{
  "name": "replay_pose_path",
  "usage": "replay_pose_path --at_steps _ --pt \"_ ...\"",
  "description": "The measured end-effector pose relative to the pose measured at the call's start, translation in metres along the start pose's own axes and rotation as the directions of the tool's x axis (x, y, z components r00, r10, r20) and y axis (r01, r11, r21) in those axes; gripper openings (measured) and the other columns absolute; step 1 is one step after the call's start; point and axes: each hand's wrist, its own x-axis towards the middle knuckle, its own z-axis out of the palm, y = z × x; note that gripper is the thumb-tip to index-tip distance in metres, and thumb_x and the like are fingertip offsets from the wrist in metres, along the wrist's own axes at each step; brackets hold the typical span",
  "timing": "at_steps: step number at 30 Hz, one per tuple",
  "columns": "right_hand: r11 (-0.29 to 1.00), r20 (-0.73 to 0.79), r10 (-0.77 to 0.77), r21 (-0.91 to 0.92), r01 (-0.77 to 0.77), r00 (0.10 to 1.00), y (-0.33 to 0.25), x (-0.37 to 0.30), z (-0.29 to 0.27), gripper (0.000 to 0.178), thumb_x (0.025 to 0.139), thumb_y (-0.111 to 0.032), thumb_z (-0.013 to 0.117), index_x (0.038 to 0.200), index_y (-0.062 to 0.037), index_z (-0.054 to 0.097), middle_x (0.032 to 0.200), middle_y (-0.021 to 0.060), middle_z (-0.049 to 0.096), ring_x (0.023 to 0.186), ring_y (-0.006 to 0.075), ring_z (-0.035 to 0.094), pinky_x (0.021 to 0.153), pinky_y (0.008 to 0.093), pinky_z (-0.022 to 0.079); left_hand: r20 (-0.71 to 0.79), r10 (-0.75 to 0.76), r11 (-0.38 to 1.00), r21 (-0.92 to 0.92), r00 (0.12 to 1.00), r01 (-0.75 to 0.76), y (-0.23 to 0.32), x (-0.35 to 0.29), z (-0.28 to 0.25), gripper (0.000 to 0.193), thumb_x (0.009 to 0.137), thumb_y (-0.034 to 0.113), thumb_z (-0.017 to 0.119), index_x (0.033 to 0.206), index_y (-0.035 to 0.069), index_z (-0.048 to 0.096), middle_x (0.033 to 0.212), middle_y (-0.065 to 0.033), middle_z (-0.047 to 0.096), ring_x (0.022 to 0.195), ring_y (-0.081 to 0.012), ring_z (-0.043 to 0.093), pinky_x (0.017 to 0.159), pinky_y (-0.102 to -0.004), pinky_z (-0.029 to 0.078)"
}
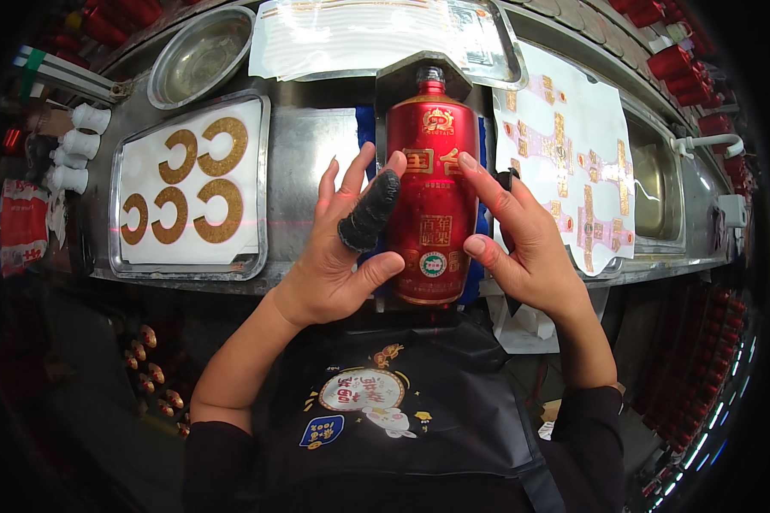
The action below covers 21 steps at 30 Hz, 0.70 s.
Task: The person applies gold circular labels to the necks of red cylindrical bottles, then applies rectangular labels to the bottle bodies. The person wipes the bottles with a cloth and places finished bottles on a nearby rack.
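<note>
Now both hands flank a red bottle point(432, 197) on the desk point(304, 154).
Left hand point(338, 256) and right hand point(522, 244) seemingly press it, fingers spread wide.

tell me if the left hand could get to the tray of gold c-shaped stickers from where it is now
Probably yes. The left hand rests on the red bottle, and the tray of gold C-shaped stickers lies just to its left on the same metal bench, with nothing standing between them.
</note>
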Motion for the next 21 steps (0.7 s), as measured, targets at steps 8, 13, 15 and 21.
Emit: replay_pose_path --at_steps 8,13,15,21 --pt "0.999 0.074 -0.037 0.011 0.036 0.997 0.014 -0.005 0.003 0.076 0.091 -0.047 0.07 0.156 -0.021 0.043 0.088 0.0119 0.05 0.075 0.0256 0.047 0.07 0.0364 0.042 0.072 0.013 0.993 0.112 0.997 -0.021 -0.005 -0.001 0.001 0.069 0.096 0.041 0.066 0.157 0.024 0.04 0.165 -0.012 0.035 0.153 -0.0463 0.02 0.119 -0.0649 -0.001" --pt "1.0 0.076 -0.007 -0.008 0.007 0.997 0.011 -0.005 0.003 0.076 0.089 -0.048 0.07 0.157 -0.0283 0.042 0.083 0.0129 0.046 0.074 0.0288 0.05 0.069 0.0388 0.043 0.069 0.011 0.992 0.128 0.998 -0.019 -0.002 0.001 -0.001 0.069 0.094 0.043 0.067 0.156 0.025 0.041 0.164 -0.0121 0.036 0.153 -0.0464 0.02 0.119 -0.0655 0.0" --pt "1.0 0.073 -0.001 0.018 -0.001 0.997 0.008 -0.005 0.003 0.078 0.088 -0.049 0.071 0.157 -0.0286 0.042 0.083 0.0128 0.045 0.074 0.0287 0.05 0.069 0.0387 0.043 0.063 0.021 0.991 0.131 0.998 -0.029 -0.002 0.001 -0.001 0.07 0.093 0.044 0.068 0.156 0.025 0.042 0.164 -0.0117 0.036 0.153 -0.0465 0.02 0.119 -0.0657 0.0" --pt "1.0 0.061 -0.02 -0.019 0.021 0.998 0.004 -0.007 0.003 0.083 0.083 -0.047 0.077 0.157 -0.0296 0.042 0.082 0.0123 0.044 0.072 0.0287 0.05 0.067 0.0387 0.044 0.088 0.008 0.99 0.141 0.996 -0.02 -0.001 0.002 -0.002 0.07 0.093 0.045 0.068 0.155 0.025 0.043 0.164 -0.0103 0.036 0.153 -0.0467 0.02 0.119 -0.066 0.0"
